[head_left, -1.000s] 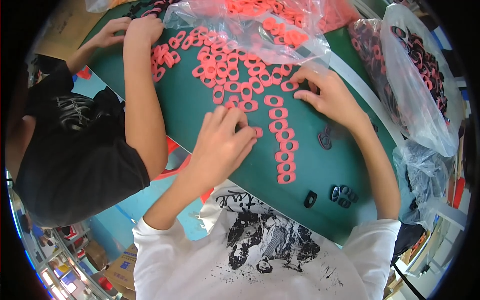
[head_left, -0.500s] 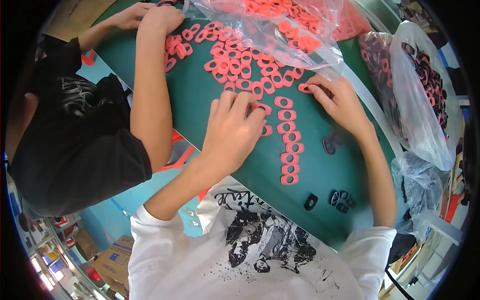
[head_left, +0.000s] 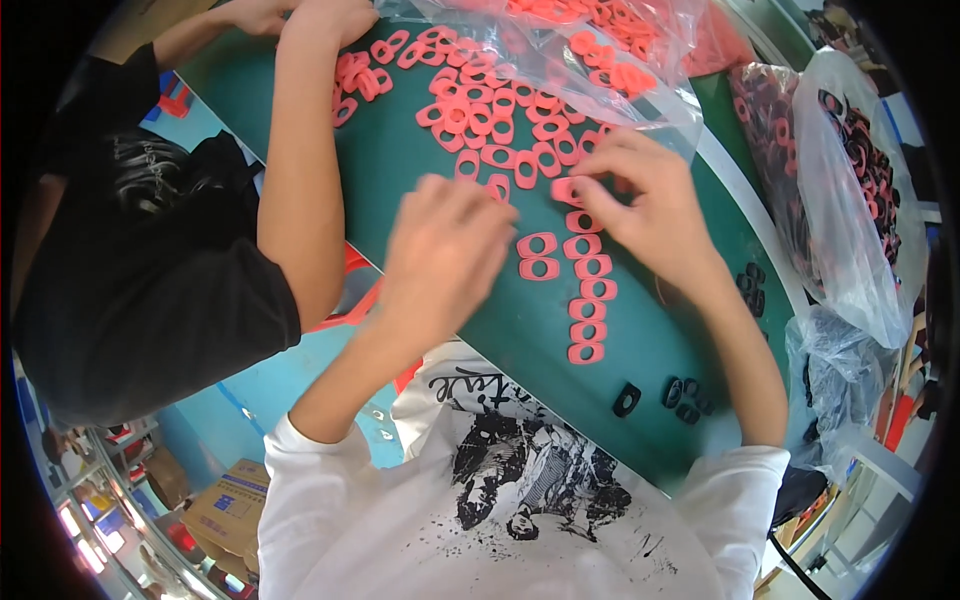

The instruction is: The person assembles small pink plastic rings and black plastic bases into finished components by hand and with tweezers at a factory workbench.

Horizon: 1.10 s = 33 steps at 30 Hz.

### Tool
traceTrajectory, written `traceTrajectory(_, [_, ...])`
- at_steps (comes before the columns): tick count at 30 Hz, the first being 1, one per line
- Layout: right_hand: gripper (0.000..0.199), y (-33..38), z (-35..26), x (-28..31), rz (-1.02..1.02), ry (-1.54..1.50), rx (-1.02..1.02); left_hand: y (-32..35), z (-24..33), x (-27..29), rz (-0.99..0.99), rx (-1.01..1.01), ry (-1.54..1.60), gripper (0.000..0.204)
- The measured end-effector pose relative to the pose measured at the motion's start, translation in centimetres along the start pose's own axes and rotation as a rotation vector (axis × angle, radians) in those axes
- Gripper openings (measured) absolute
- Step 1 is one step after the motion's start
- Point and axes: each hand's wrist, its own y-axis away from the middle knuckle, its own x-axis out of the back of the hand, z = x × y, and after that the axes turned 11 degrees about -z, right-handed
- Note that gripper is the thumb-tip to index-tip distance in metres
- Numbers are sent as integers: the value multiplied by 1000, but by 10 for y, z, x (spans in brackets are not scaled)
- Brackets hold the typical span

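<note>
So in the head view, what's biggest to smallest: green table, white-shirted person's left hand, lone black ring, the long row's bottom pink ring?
Largest: green table
Next: left hand
Smallest: lone black ring and bottom pink ring, too alike to rank

Left forearm [head_left: 362, 368] slanted up and to the right, left hand [head_left: 445, 250] held with its back turned up, fingers [head_left: 465, 200] curled and blurred, right forearm [head_left: 740, 350] slanted up and to the left, right hand [head_left: 655, 205] turned leftward, thumb [head_left: 606, 206] and forefinger [head_left: 598, 164] set in a pinch

Left hand [head_left: 447, 255] was pretty blurry mid-frame, couldn't make out its grip; clear bag [head_left: 674, 116] up top got cut off.
</note>
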Motion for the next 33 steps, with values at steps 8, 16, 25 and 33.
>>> traceTrajectory(8, [9,0,-5,-22,-108,281,134,1,-9,-3,54,182,-36,36])
traceTrajectory(16, [17,-22,-1,-16,-143,192,153,5,-11,-8,66,235,11,22])
traceTrajectory(25, [14,-30,-7,-25,-269,354,283,30,-11,1,41,262,125,23])
traceTrajectory(33, [11,-33,-22,-29,-280,417,136,30,-13,-4,74,219,87,22])
